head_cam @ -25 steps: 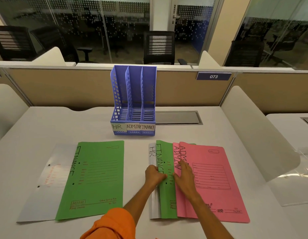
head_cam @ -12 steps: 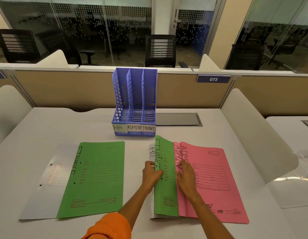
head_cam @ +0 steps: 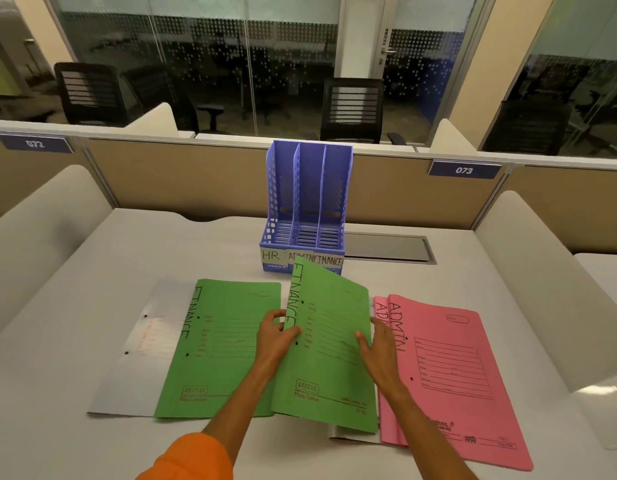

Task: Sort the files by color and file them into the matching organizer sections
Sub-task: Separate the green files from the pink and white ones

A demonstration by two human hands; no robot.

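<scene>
Desk [head_cam: 92,278]: pale grey top, everything lies on it in front of me.
Organizer [head_cam: 309,202]: blue, upright at the far middle of the desk, with three sections labelled HR, ADMIN and FINANCE from left to right.
Pink files [head_cam: 456,375]: two marked ADMIN, overlapping and flat on my right.
Flat green file [head_cam: 224,341]: marked FINANCE, lying on my left, partly over a white file [head_cam: 141,362].
Raised green file [head_cam: 331,358]: also marked FINANCE, tilted up off the desk between the flat green file and the pink files; its top corner covers part of the organizer's labels.
Second white file [head_cam: 352,437]: only an edge shows under the raised green file.
Left hand [head_cam: 276,336]: I grip the raised green file's spine edge, thumb on the front and fingers behind.
Right hand [head_cam: 379,344]: fingers fairly straight, thumb resting on the file's front near its right edge.
Orange sleeve [head_cam: 193,459]: on my left arm.
</scene>
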